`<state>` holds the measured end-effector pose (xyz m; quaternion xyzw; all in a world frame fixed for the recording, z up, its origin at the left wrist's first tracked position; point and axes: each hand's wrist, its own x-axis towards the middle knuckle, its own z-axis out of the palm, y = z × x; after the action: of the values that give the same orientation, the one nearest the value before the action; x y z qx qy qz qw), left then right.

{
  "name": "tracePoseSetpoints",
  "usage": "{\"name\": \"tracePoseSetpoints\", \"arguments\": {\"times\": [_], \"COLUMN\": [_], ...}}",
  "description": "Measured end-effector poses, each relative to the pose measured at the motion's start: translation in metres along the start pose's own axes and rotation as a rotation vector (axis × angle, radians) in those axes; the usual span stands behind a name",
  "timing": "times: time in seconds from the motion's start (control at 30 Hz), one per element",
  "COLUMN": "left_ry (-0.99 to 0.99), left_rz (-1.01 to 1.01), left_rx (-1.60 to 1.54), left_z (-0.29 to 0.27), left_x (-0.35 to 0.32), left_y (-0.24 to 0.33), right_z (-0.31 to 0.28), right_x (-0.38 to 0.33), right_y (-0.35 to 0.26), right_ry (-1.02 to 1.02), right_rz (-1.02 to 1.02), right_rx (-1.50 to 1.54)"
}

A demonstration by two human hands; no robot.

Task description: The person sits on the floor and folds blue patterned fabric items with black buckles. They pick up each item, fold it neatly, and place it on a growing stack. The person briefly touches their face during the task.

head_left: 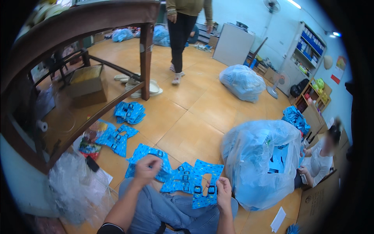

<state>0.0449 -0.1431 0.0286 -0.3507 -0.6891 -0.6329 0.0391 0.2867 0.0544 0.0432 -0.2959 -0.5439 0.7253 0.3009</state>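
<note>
My right hand pinches the right edge of a blue patterned fabric piece with an oval cutout and black buckles, held above my lap. To its left, my left hand is raised with curled fingers, slightly blurred; whether anything is between them I cannot make out. Beneath it lies a stack of blue fabric pieces. Between the hands is another blue piece with a row of buckles, partly overlapped by the held one. Farther left on the floor are a loose buckled piece and a pile of similar ones.
A large clear bag of blue pieces stands close on my right, with a seated person beyond. A wooden table rises at left over a cardboard box. Crumpled plastic lies near-left. Another person stands ahead.
</note>
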Motion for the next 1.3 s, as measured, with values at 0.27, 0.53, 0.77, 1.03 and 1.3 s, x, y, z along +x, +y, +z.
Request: {"name": "tracePoseSetpoints", "arguments": {"times": [0.27, 0.53, 0.77, 1.03, 1.3], "left_ry": [0.651, 0.558, 0.384, 0.736, 0.813], "left_rz": [-0.661, -0.685, -0.554, -0.697, -0.634], "left_rx": [0.321, 0.485, 0.789, 0.967, 0.915], "left_z": [-0.186, -0.170, -0.134, -0.121, -0.127], "left_x": [-0.168, -0.219, -0.177, -0.173, -0.179], "left_y": [-0.088, -0.094, -0.141, -0.190, -0.202], "right_z": [-0.002, 0.030, 0.034, 0.025, 0.029], "right_x": [-0.027, -0.028, -0.036, -0.042, -0.038], "right_y": [-0.001, -0.007, -0.011, -0.013, -0.008], "right_ry": [-0.047, -0.106, -0.084, -0.045, -0.015], "right_rz": [-0.008, -0.008, -0.040, -0.031, -0.030], "right_rx": [-0.072, -0.065, -0.118, -0.073, -0.102]}}
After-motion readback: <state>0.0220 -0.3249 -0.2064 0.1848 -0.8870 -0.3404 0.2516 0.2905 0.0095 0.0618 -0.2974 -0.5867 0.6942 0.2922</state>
